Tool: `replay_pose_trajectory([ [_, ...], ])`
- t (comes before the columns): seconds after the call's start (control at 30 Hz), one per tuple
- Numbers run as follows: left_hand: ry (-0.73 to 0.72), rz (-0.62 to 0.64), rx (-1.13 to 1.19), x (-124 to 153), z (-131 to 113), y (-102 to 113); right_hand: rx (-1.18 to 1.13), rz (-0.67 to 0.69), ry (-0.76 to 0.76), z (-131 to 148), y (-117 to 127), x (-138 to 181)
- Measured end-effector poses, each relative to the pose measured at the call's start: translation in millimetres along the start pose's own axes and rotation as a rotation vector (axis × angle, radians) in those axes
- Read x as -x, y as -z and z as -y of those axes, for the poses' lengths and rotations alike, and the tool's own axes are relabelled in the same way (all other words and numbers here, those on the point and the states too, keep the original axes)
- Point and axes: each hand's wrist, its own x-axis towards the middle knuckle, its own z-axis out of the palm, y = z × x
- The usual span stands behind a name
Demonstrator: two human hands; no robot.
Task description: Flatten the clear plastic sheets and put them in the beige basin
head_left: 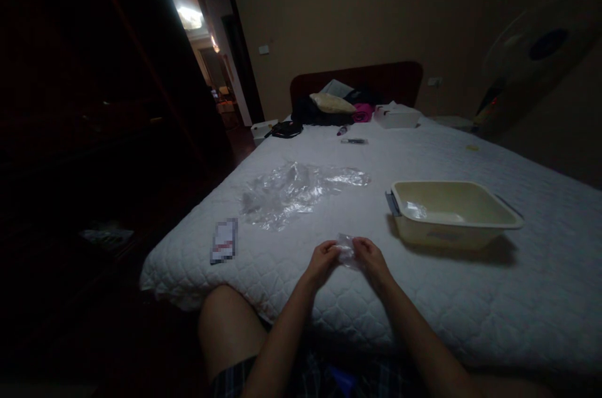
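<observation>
A small clear plastic bag (pixel 347 250) is stretched between my two hands, just above the near edge of the bed. My left hand (pixel 324 259) pinches its left side. On the other side my right hand (pixel 370 255) grips the bag with fingers closed. Whether anything lies inside the bag I cannot make out. Beyond the hands, a heap of crumpled clear plastic bags (pixel 294 194) spreads over the white quilted bedspread (pixel 348 307). To the right stands a cream plastic bin (pixel 458 232) with grey handles; the inside that shows holds nothing.
A flat, phone-like item (pixel 224 241), blurred out, lies near the left edge. Farther back are a small packet (pixel 354 141), a white box (pixel 397 116), a black bag (pixel 286 129) and piled pillows and cloth (pixel 332 103). A fan (pixel 540 47) stands right of the bed.
</observation>
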Motion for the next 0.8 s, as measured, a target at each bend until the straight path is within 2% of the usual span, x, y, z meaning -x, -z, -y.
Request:
replay_pose_trajectory([
  [0.17, -0.01, -0.022, -0.026, 0.2, -0.2, 0.5, 0.082, 0.0, 0.082, 1.2, 3.5, 2.4],
  [0.37, 0.018, 0.004, -0.116, 3.0, 0.6, -3.0, 0.06, -0.046, 0.092, -3.6, 5.8, 1.8],
  [0.6, 0.037, 0.036, -0.022, 5.5, -3.0, -2.1, -0.001, 0.027, 0.061, -3.8, 7.0, 3.0],
  [0.7, 0.055, 0.058, -0.056, 6.1, -5.5, -0.4, 0.006, 0.064, 0.055, -3.4, 6.0, 4.1],
  [0.8, 0.053, 0.035, -0.114, 4.6, -5.6, 0.4, 0.032, 0.043, 0.07, -3.3, 4.3, 5.0],
])
